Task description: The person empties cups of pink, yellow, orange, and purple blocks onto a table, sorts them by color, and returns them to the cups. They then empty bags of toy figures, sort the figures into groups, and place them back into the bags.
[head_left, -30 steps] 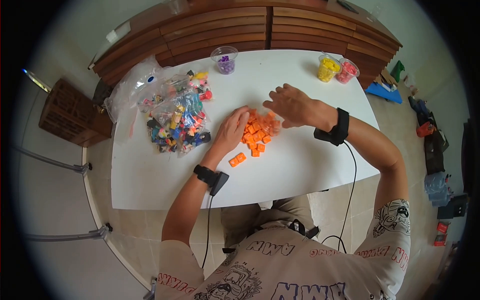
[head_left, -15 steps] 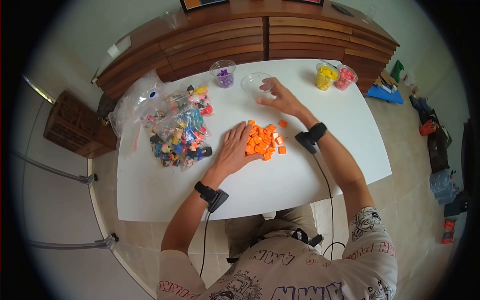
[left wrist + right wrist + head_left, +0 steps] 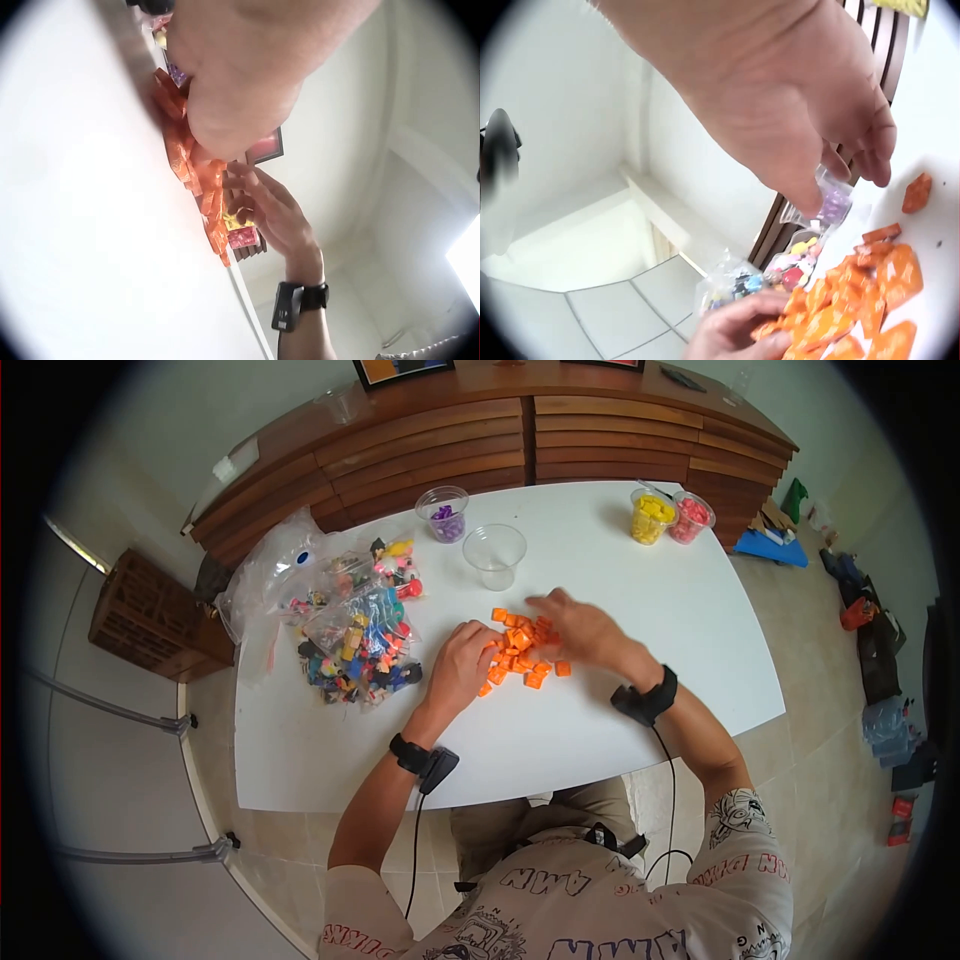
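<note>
A heap of small square orange pieces (image 3: 520,643), shiny like wrapped candies, lies on the white table between both hands. My left hand (image 3: 462,660) is at the heap's left side with its fingers curled. Orange pieces show between its thumb and fingers (image 3: 742,319) in the right wrist view. Over the heap's right side reaches my right hand (image 3: 585,632), blurred in the head view. Its fingers are loosely bent, with nothing between them in the right wrist view. Just beyond the heap stands an empty clear plastic cup (image 3: 495,557).
Bags of colourful small toy figures (image 3: 365,625) lie at the table's left. A cup of purple pieces (image 3: 443,515) stands at the back. Cups of yellow pieces (image 3: 652,517) and pink pieces (image 3: 692,517) are at the back right. Behind the table is a wooden cabinet (image 3: 430,450).
My right hand set the clear cup down beyond the heap, let go, and came back to the orange pieces. My left hand went from lying flat beside them to curled fingers.
</note>
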### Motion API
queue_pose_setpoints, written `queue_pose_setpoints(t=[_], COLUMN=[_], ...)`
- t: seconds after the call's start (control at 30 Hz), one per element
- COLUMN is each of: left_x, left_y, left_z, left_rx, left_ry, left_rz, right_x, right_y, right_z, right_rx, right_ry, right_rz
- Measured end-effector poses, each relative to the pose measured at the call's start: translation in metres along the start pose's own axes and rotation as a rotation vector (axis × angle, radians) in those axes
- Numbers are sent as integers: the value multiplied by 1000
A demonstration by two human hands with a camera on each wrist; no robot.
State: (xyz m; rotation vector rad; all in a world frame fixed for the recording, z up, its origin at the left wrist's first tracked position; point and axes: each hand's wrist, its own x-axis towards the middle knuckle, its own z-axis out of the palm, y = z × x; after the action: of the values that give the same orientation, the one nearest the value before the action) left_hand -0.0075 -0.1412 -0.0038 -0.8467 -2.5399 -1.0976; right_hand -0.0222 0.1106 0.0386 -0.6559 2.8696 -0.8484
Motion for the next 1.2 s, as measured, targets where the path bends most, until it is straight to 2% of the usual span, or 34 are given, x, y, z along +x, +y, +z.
queue_pose_setpoints(t=[0.07,0.1,0.17,0.3,0.4,0.53,0.6,0.67,0.7,0.77,0.83,0.9,0.97,1.03,1.1,1.13,1.2], left_x=[9,14,29,80,111,109,87,68,59,49,43,39,29,21,13,10,6], left_y=[5,9,17,13,-1,-12,-5,-8,-10,-10,-8,-7,-7,-4,6,5,1], left_z=[-3,-6,-15,-33,-37,-47,-51,-46,-43,-38,-34,-34,-36,-37,-39,-35,-28], left_rx=[-10,-49,-85,-10,47,68,61,65,67,45,20,72,111,149,178,176,253], left_ry=[44,86,129,206,262,367,287,229,172,139,106,-2,-31,-60,-198,-202,-259], left_rz=[10,-19,-48,2,103,113,-108,-143,-175,-169,-157,-215,-196,-184,-260,-260,-190], right_x=[-5,-3,-1,6,5,8,16,29,38,63,90,97,100,98,94,92,97], right_y=[1,2,0,-1,-4,4,5,-1,-4,-13,-23,-25,-23,-17,-8,-7,-1], right_z=[21,22,21,10,7,-3,-13,-34,-42,-56,-66,-69,-66,-58,-35,-28,-19], right_rx=[-201,-201,-23,41,79,165,206,300,304,295,311,325,70,-34,-88,-120,-148], right_ry=[54,60,-10,-71,-110,-76,-83,23,20,218,230,245,340,275,249,251,252], right_rz=[-233,-233,-193,-141,-94,-106,-125,-159,-159,-253,-249,-244,-231,-210,-296,-302,-319])
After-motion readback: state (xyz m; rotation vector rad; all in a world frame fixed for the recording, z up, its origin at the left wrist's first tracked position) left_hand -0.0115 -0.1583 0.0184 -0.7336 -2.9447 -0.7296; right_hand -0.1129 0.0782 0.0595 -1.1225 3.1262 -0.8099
